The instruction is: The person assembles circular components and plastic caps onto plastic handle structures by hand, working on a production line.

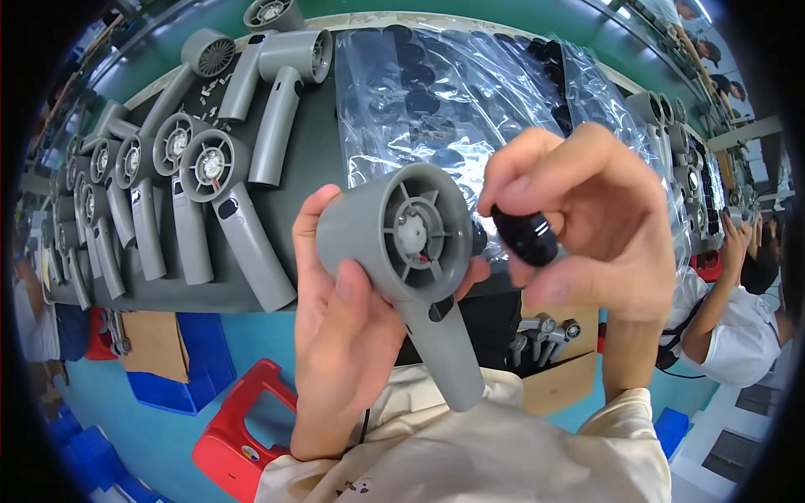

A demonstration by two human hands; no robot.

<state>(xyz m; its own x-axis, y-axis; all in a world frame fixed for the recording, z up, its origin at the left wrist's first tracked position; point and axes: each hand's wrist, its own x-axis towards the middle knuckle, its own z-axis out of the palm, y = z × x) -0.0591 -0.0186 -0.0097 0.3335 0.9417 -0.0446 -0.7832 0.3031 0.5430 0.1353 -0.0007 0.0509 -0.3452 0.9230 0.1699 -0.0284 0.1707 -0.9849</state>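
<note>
A worker's left hand wraps around the barrel of a grey plastic hair-dryer shell, thumb along the near side and fingers curling behind, with the open round end turned up toward the camera. Inside that opening, spokes radiate from a small pale hub. The shell's handle points down and to the right, ending just above the person's cream-coloured sleeve. Just beside the barrel's rim, the right hand pinches a small glossy black round part between thumb and fingertips, holding it close to the shell's right edge but not seated in it.

Both hands hover above a dark grey work surface edged in pale trim. To the left lie rows of matching grey dryer shells, matte and smooth, their handles fanned out and their round mouths showing the same spoked hubs. Behind the hands a crinkled clear plastic bag holds many black round pieces. More grey shells line the bench's right end.

Below the bench the floor is teal, with a red plastic stool, blue crates and a brown cardboard box. At far right another person in a white shirt sits at the line.
</note>
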